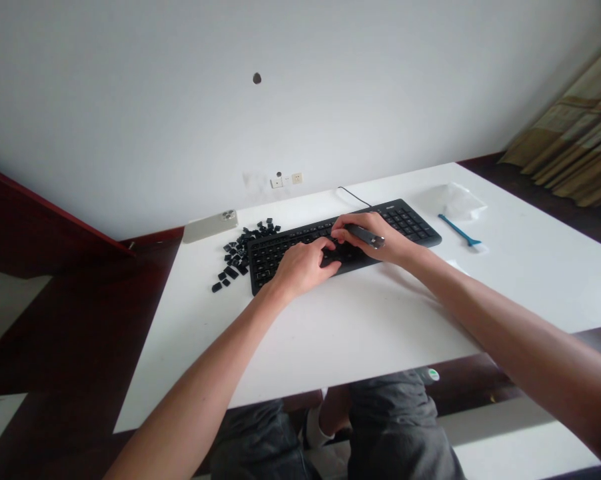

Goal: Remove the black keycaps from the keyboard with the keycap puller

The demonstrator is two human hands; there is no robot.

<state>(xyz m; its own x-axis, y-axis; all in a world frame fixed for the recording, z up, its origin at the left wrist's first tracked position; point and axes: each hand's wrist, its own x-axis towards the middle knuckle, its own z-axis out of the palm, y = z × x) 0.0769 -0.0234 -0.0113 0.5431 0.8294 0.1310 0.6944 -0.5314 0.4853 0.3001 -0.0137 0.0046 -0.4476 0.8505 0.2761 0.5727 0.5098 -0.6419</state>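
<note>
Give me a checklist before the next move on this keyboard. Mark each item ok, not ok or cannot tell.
1. Right hand pinches the dark grey tool firmly: ok.
2. Left hand rests on the keyboard: ok.
3. Loose black keycaps sit apart from the keyboard's left edge: cannot tell, the pile lies right at it.
4. Keyboard cable is connected: cannot tell, its far end does not show.
5. Blue tool lies apart from the keyboard on the white table: ok.
</note>
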